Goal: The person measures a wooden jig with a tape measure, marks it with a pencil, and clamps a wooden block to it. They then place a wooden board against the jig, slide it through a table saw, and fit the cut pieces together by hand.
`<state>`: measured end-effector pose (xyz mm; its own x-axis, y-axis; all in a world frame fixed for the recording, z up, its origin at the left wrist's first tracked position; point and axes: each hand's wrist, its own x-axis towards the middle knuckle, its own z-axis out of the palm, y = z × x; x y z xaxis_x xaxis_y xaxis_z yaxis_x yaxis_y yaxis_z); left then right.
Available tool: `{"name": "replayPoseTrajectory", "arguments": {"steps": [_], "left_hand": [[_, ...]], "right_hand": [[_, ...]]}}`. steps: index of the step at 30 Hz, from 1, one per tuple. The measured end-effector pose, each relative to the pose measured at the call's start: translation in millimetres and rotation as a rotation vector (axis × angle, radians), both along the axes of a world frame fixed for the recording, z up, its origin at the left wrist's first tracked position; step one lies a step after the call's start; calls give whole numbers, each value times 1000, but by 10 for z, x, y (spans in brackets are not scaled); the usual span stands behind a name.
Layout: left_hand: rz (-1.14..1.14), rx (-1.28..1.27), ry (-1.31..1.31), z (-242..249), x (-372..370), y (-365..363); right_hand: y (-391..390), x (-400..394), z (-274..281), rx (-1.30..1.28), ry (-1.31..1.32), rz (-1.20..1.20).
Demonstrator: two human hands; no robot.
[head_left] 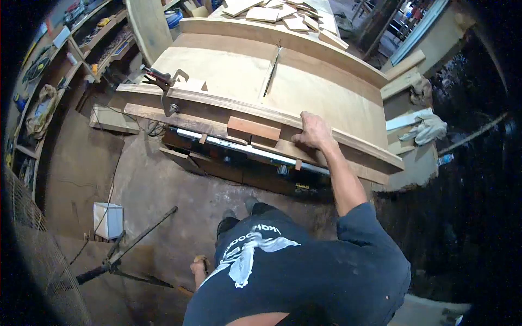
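Observation:
My right hand (314,132) grips the near wooden rail (348,138) of a plywood sled, its fingers over the top edge and its thumb on the near side. Just left of it, a reddish-brown wood block (253,129) is fixed to the rail's outer face. Past the rail, a thin dark blade (272,73) stands in a slot across the plywood base (331,95). A clamp (167,92) and a small wood piece (190,84) sit at the rail's left end. My left hand (200,265) hangs low by my side, closed; what it holds is too small to name.
Cut wood pieces (266,13) lie heaped beyond the far rail (283,39). Cluttered shelves (70,70) line the left. A black stand (111,263) and a white box (108,220) are on the floor. Boards and a whitish glove (427,129) lie at the right.

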<state>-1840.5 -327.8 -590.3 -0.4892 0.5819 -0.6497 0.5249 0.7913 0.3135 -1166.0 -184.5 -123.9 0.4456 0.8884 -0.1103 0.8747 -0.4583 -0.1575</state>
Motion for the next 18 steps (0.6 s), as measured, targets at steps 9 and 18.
{"name": "replayPoseTrajectory", "arguments": {"steps": [9, 18], "left_hand": [[30, -72, -171, 1527, 157, 697], [-271, -163, 71, 183, -6, 763]], "right_hand": [[78, -12, -161, -44, -53, -37], [77, -69, -55, -35, -97, -95]]}}
